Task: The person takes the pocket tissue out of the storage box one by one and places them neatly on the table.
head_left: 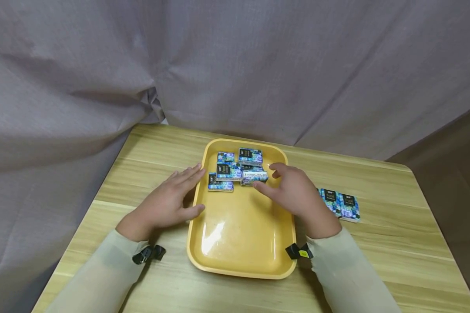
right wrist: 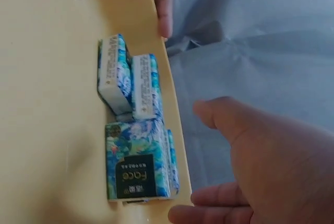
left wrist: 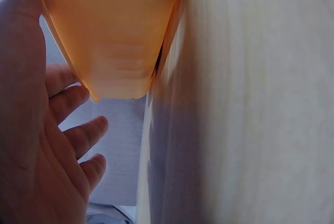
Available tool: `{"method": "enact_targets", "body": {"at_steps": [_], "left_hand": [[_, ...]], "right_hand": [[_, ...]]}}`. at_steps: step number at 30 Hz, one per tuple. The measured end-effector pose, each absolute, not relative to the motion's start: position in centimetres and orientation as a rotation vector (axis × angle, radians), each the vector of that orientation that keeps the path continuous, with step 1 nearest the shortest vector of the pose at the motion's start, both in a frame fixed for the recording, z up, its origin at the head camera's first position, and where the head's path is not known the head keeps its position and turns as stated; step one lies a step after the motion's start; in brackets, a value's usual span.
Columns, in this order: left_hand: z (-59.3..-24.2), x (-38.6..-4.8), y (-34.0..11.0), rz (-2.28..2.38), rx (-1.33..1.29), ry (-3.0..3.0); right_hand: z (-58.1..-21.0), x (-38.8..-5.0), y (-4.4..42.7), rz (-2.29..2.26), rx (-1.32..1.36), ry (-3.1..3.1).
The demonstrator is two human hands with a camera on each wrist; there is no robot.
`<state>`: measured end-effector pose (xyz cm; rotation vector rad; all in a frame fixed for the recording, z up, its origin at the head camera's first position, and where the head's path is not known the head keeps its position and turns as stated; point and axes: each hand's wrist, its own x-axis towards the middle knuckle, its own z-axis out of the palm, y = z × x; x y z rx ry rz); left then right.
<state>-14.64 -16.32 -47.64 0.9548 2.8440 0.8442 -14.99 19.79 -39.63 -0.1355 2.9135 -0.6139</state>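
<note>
Several blue-green floral tissue packs [head_left: 229,172] with black labels lie at the far end of a yellow tray [head_left: 240,230], some overlapping; one pack [head_left: 254,177] shows its white printed side. My left hand [head_left: 168,201] rests along the tray's left rim, fingers extended; in the left wrist view, fingertips of the left hand [left wrist: 52,109] touch the tray wall [left wrist: 115,41]. Above the tray's right side, my right hand [head_left: 295,191] has thumb and fingers spread beside the packs. The right wrist view shows nothing between thumb and fingers of that hand [right wrist: 276,161], near the packs [right wrist: 138,161].
More tissue packs [head_left: 349,207] lie on the wooden table [head_left: 391,243] to the right of the tray, partly hidden behind my right hand. A grey curtain [head_left: 235,65] hangs behind the table's far edge and down its left side.
</note>
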Motion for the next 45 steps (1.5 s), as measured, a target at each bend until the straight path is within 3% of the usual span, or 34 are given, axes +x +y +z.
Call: {"method": "enact_targets", "body": {"at_steps": [13,45], "left_hand": [[-47.6,-14.6,-16.2,0.861,0.947,2.834],[-47.5,-14.3,-16.2,0.874,0.935,2.827]], "right_hand": [[-40.1,-17.2,17.3,-0.317,-0.108,2.873],[-41.6,-18.0,14.9,-0.166,-0.37,2.944]]}}
